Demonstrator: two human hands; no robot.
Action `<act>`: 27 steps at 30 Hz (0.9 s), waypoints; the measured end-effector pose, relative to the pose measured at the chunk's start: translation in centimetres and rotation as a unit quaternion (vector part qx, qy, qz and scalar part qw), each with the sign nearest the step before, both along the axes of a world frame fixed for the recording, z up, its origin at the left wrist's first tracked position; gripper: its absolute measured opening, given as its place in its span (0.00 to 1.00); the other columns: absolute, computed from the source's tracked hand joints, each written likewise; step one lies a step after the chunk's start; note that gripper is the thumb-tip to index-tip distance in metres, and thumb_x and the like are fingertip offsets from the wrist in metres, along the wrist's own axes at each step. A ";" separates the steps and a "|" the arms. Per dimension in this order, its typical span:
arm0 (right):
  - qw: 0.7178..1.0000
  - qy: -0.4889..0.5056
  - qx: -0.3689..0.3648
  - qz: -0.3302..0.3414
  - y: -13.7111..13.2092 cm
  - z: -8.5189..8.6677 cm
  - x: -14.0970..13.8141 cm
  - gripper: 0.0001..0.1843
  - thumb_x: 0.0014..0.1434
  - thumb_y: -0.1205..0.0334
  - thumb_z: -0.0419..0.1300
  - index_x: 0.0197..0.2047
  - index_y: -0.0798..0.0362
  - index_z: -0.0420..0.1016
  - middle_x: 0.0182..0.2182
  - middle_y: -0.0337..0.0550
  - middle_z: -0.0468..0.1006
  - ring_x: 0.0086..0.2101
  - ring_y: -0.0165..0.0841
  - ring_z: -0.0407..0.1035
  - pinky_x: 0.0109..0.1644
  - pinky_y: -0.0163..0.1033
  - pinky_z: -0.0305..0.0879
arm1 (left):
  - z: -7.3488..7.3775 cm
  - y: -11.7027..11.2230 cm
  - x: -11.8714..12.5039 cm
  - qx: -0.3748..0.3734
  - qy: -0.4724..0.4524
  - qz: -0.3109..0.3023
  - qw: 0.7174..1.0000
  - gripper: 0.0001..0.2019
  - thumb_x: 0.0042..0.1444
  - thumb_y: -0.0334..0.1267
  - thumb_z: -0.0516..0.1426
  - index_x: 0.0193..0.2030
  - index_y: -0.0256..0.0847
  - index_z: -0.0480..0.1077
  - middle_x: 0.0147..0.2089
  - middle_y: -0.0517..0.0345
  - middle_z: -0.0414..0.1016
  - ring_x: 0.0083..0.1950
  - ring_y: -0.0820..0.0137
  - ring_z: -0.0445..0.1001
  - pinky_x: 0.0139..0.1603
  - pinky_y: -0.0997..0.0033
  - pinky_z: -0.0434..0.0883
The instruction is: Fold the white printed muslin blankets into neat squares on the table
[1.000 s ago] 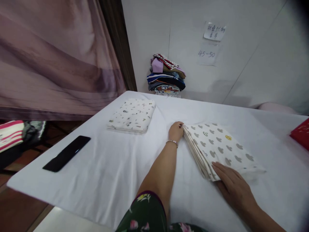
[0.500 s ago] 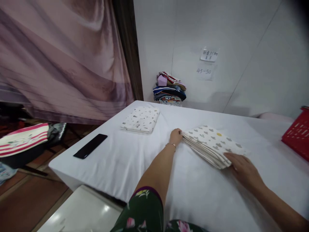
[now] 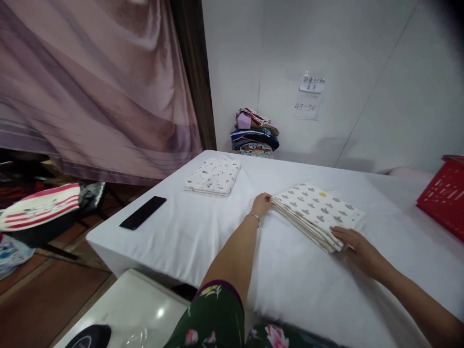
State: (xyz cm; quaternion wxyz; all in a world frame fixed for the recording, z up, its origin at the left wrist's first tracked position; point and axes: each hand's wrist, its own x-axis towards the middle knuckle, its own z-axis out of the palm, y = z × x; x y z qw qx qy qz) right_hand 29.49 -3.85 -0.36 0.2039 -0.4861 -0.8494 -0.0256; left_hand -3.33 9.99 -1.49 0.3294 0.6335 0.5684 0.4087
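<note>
A folded white cloth with grey shapes (image 3: 319, 210) lies on the white-covered table (image 3: 203, 237). My left hand (image 3: 261, 203) grips its left corner, fingers curled round the layered edge. My right hand (image 3: 353, 241) rests at the cloth's near right corner, fingers stretched out and touching the edge. A second folded cloth with small prints (image 3: 213, 176) lies farther left on the table, apart from both hands.
A black phone (image 3: 143, 212) lies near the table's left edge. A stack of folded clothes (image 3: 254, 133) sits at the wall. A red basket (image 3: 444, 193) stands at the right. A purple curtain (image 3: 90, 87) hangs left; a striped bundle (image 3: 39, 210) lies below.
The view has pulled back and risen, so the table looks smaller. The folded cloth has shifted slightly; both hands stay at its corners.
</note>
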 end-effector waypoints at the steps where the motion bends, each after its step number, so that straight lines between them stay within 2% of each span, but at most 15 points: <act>1: 1.000 0.015 -0.021 -0.010 -0.2 0.8 -0.4 0.27 0.50 0.69 0.47 0.53 0.48 0.68 0.53 0.43 0.69 0.54 0.40 0.61 0.59 0.52 0.55 | -0.1 -0.1 -0.2 0.000 -0.005 -0.010 1.000 0.13 0.45 0.28 0.58 0.40 0.40 0.71 0.36 0.59 0.75 0.36 0.74 0.71 0.40 0.75 0.68; 3: 0.997 0.047 -0.045 -0.030 -0.8 2.2 -1.7 0.28 0.52 0.66 0.47 0.57 0.47 0.64 0.56 0.41 0.65 0.57 0.39 0.57 0.61 0.51 0.52 | -0.2 -0.4 -0.3 0.004 -0.011 -0.024 1.000 0.15 0.45 0.29 0.58 0.43 0.40 0.71 0.37 0.59 0.75 0.37 0.74 0.72 0.40 0.75 0.68; 5: 0.997 0.053 -0.049 -0.040 -1.3 2.9 -3.3 0.27 0.57 0.60 0.47 0.60 0.47 0.59 0.59 0.41 0.61 0.59 0.38 0.52 0.62 0.50 0.50 | -0.3 -0.6 -0.4 0.013 -0.010 -0.025 1.000 0.17 0.45 0.30 0.59 0.45 0.41 0.71 0.40 0.59 0.75 0.39 0.73 0.72 0.42 0.75 0.68; 8: 0.998 -0.007 -0.047 -0.035 -1.6 2.2 -4.9 0.27 0.60 0.54 0.47 0.61 0.50 0.58 0.58 0.45 0.62 0.59 0.40 0.53 0.62 0.52 0.49 | -0.2 -0.8 -0.1 0.027 0.002 -0.012 1.000 0.14 0.47 0.31 0.57 0.43 0.42 0.72 0.42 0.58 0.74 0.41 0.72 0.71 0.45 0.73 0.67; 12: 0.997 -0.052 -0.034 -0.036 -1.4 0.5 -5.2 0.26 0.61 0.53 0.46 0.59 0.54 0.61 0.56 0.49 0.65 0.56 0.42 0.57 0.59 0.52 0.54 | -0.1 -0.9 0.3 0.035 0.017 0.003 0.999 0.11 0.48 0.32 0.55 0.40 0.42 0.73 0.41 0.58 0.74 0.41 0.71 0.70 0.46 0.72 0.66; 15: 0.997 -0.053 -0.037 -0.045 -1.0 1.3 -5.8 0.24 0.61 0.52 0.46 0.58 0.52 0.62 0.55 0.47 0.67 0.54 0.40 0.60 0.57 0.48 0.57 | 0.0 -0.9 0.3 0.034 0.025 0.009 0.999 0.13 0.48 0.32 0.56 0.42 0.42 0.72 0.42 0.58 0.74 0.41 0.71 0.70 0.46 0.72 0.66; 20: 0.993 -0.096 -0.009 -0.072 0.7 3.2 -9.3 0.26 0.60 0.55 0.48 0.60 0.54 0.58 0.55 0.49 0.66 0.54 0.41 0.59 0.54 0.47 0.58 | 0.0 -1.1 0.7 0.015 0.036 0.022 0.999 0.21 0.46 0.36 0.58 0.50 0.40 0.68 0.48 0.54 0.71 0.44 0.70 0.70 0.48 0.73 0.65; 27: 0.974 -0.186 -0.031 -0.126 4.4 3.2 -12.6 0.30 0.59 0.55 0.51 0.62 0.54 0.51 0.48 0.55 0.70 0.45 0.43 0.66 0.42 0.43 0.61 | 0.4 -1.9 2.6 -0.016 0.065 0.071 0.995 0.34 0.42 0.41 0.60 0.59 0.38 0.59 0.58 0.47 0.63 0.54 0.62 0.66 0.55 0.68 0.62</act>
